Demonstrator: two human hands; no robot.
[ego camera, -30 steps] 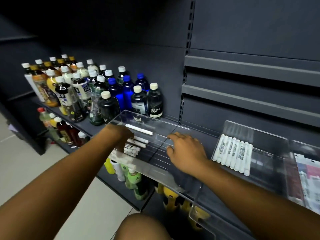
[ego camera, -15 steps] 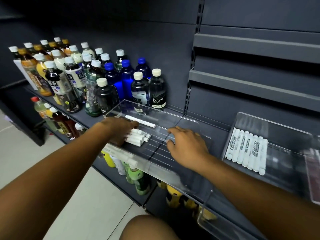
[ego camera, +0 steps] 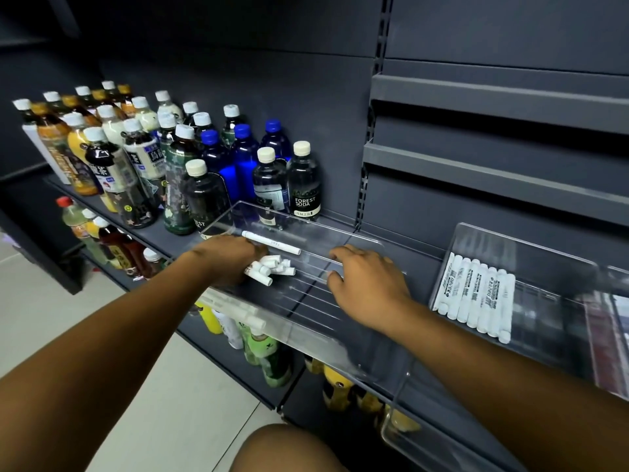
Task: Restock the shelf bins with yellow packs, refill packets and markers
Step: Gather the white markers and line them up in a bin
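At the left end of the clear plastic shelf bin (ego camera: 306, 311), a bundle of white cylindrical markers (ego camera: 274, 269) is gripped by the left hand (ego camera: 231, 262), long axes pointed toward the right hand (ego camera: 369, 284) (relaxed, empty, laid on the bin floor), one loose white marker (ego camera: 270, 242) lying just behind.

The clear bin (ego camera: 306, 296) floor lies open beside the marker bundle (ego camera: 272, 270). Its back rim is crowded by bottles (ego camera: 303, 185); a lone marker (ego camera: 272, 242) crosses there.

Seven white markers (ego camera: 474, 296) lie in a row at three o'clock. One lone marker (ego camera: 270, 242) lies near centre. Three blue-capped bottles (ego camera: 242, 155) stand at eleven o'clock. The bunched markers (ego camera: 274, 269) at nine o'clock cannot be counted.
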